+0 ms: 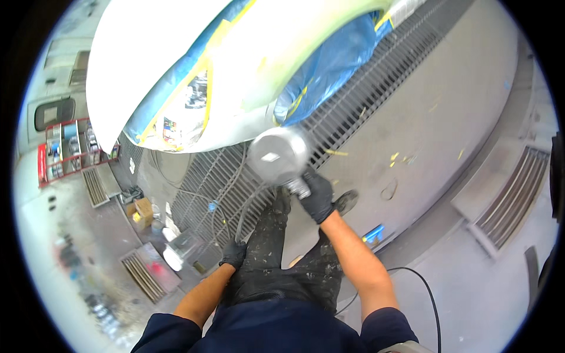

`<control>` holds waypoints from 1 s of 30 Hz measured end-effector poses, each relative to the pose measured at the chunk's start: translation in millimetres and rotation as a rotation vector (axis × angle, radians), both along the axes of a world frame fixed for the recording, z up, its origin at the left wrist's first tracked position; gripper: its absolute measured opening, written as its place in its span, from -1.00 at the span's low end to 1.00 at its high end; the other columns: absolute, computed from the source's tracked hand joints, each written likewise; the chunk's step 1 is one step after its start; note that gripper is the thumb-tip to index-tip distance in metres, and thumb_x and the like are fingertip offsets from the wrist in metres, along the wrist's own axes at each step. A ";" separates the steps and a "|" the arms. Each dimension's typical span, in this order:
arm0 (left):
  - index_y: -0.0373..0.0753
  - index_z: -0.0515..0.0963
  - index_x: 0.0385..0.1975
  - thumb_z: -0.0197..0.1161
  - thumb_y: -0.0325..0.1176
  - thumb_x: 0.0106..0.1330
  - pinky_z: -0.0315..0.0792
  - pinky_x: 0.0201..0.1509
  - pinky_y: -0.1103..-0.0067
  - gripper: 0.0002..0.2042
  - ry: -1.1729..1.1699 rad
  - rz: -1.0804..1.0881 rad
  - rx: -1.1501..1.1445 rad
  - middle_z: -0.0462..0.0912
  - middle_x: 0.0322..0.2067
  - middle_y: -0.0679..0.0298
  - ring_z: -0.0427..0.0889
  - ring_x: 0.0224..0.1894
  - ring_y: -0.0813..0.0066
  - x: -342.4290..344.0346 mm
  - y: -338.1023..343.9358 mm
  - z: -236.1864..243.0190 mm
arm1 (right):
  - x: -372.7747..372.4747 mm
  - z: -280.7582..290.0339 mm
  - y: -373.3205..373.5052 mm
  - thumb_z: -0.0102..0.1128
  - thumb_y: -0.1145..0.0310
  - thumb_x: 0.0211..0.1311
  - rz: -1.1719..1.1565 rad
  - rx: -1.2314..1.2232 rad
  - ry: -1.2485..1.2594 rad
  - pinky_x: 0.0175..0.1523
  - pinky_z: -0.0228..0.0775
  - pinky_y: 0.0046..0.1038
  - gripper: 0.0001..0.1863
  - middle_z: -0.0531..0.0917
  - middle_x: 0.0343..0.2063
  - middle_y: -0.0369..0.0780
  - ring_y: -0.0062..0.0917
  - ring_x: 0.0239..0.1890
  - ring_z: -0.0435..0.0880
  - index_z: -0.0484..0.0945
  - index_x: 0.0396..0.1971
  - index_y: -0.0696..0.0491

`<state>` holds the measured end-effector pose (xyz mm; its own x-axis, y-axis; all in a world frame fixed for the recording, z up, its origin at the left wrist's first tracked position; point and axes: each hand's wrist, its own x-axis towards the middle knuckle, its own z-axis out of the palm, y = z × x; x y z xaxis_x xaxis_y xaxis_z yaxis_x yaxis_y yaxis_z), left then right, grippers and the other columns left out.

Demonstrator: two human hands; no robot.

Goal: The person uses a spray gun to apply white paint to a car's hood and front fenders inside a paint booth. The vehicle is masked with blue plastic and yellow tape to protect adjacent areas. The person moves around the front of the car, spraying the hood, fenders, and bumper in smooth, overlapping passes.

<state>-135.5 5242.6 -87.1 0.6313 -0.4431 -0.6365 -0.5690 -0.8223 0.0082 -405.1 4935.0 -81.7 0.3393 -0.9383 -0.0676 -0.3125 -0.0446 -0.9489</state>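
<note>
Pale grey floor [447, 117] curves across the right of the frame, with dark grating [365, 106] running diagonally under a car body in what looks like a spray booth. At the centre, the gloved right hand [318, 196] wraps firmly around the handle of a spray gun [279, 156], whose round grey cup is blurred just below the nose of the pale car body [235, 120]; whether the two touch, I cannot tell. Lower and to the left, the gloved left hand [233, 254] rests beside the thigh, fingers curled, next to a grey hose [244, 212]; whether it grips the hose is unclear. Farther out, blue film [335, 59] covers the wheel opening and yellow tape [208, 109] edges the lamp, while a red shelf [42, 162] stands at far left. The cup, so near the panel, could knock or mark it if the wrist swings upward, and tipping it might cause a drip. Slack hose over the grating could snag a shoe [347, 202] and jerk the gun; brushing the film could lift its edge.
</note>
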 end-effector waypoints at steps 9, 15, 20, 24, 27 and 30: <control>-0.34 0.54 -0.39 0.17 -0.18 0.19 0.46 -0.23 0.17 -0.71 0.123 0.280 -0.048 0.62 -0.43 -0.13 0.62 -0.30 -0.14 -114.9 -45.4 24.9 | -28.1 94.4 -129.4 0.41 0.22 0.04 0.212 0.081 -0.017 -0.23 0.50 -0.31 -0.66 0.70 -0.37 -0.11 -0.20 -0.32 0.69 0.63 -0.19 0.04; -0.34 0.54 -0.28 0.13 -0.27 0.23 0.48 -0.15 0.14 -0.75 0.148 0.118 -0.206 0.63 -0.40 -0.13 0.61 -0.27 -0.17 -151.8 -109.8 6.5 | -106.4 138.0 -254.7 0.36 0.39 0.18 -0.092 0.242 -0.239 -0.32 0.39 -0.55 -0.82 0.64 -0.45 -0.37 -0.72 -0.42 0.52 0.64 -0.28 0.16; -0.35 0.55 -0.30 0.13 -0.29 0.22 0.45 -0.23 0.17 -0.77 0.181 0.176 -0.295 0.61 -0.43 -0.14 0.59 -0.33 -0.16 -191.2 -202.8 22.1 | -193.5 172.4 -379.5 0.33 0.36 0.22 -0.188 0.208 -0.184 -0.49 0.26 -0.64 -0.82 0.56 -0.52 -0.41 -0.78 -0.55 0.41 0.62 -0.24 0.11; -0.35 0.53 -0.46 0.18 -0.31 0.15 0.40 -0.39 0.26 -0.81 0.194 0.309 -0.392 0.53 -0.60 -0.01 0.54 -0.53 0.08 -249.6 -252.4 -6.7 | -258.9 192.6 -496.8 0.23 0.24 0.29 -0.223 0.011 -0.152 -0.64 0.16 -0.70 -0.80 0.52 -0.62 -0.41 -0.80 -0.69 0.38 0.61 -0.22 0.05; -0.26 0.48 -0.59 0.24 -0.32 0.13 0.32 -0.57 0.43 -0.83 0.256 0.451 -0.467 0.45 -0.73 0.25 0.42 -0.67 0.43 -324.3 -286.3 -24.5 | -303.0 209.3 -578.9 0.23 0.15 0.27 -0.283 -0.042 -0.031 -0.70 0.10 -0.66 -0.70 0.55 -0.58 -0.35 -0.77 -0.75 0.34 0.61 -0.16 0.05; -0.16 0.46 -0.60 0.30 -0.32 0.14 0.28 -0.65 0.52 -0.83 0.649 0.852 -0.433 0.43 -0.73 0.38 0.40 -0.70 0.53 -408.1 -322.6 -35.4 | -324.7 239.2 -633.9 0.21 -0.02 0.25 -0.298 -0.199 0.012 -0.72 0.07 -0.63 -0.59 0.60 -0.53 -0.27 -0.74 -0.77 0.30 0.62 -0.13 0.02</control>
